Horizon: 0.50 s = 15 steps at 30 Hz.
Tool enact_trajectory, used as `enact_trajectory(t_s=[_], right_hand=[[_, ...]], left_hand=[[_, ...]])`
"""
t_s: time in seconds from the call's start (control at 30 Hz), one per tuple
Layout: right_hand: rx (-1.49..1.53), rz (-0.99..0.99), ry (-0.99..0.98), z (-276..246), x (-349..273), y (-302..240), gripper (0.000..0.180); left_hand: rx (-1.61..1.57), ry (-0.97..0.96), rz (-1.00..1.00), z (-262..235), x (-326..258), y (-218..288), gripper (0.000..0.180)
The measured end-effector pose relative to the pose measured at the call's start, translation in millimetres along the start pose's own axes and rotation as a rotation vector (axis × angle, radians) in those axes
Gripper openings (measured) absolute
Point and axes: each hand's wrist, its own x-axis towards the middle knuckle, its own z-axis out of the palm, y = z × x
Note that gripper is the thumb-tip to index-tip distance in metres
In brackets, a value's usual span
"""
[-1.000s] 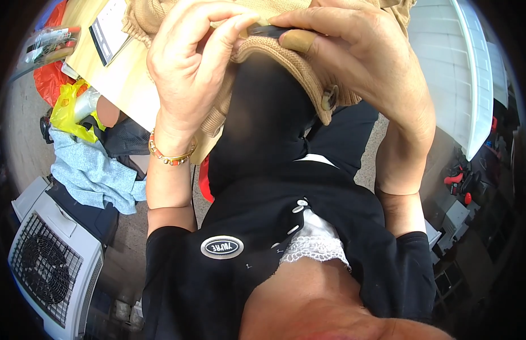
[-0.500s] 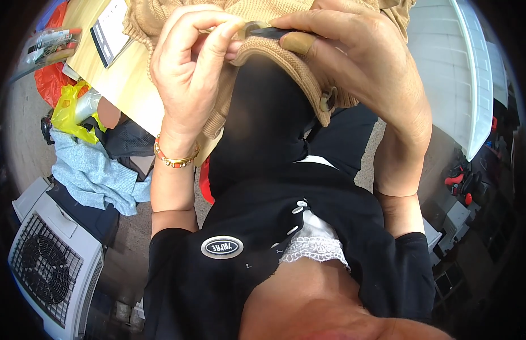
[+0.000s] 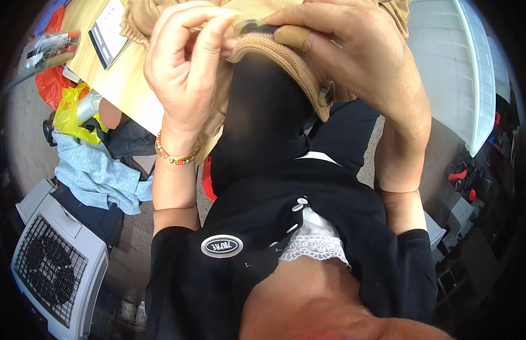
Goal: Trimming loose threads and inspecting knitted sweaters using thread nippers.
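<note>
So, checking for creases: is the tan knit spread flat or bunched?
Bunched: the tan knit arches along its edge and gathers beside the left hand.

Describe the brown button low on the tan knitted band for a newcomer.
From the black fabric trousers, go up to the tan knitted garment between the left hand and the right hand. Follow its curved band down rightward; near the tip sits the round brown button, its darker face unlike the tan knit around it.
</note>
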Motion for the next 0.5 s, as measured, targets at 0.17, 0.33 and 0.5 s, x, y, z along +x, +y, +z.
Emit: enact_trajectory(t_s=[0.17,0.33,0.5], right_hand=[[0.089,0.941,-0.273,-27,9,-45,0.037],[0.39,1.163,-0.136,-27,-28,-48,0.053],[0.484,1.141,-0.094,-31,-59,-43,0.021]], left_hand=[[-0.074,-0.05,-0.013,-6,1,-5,0.026],[0.605,-0.331,0.29,-30,5,-6,0.048],[0.736,-0.247,0.07,-31,6,-10,0.035]])
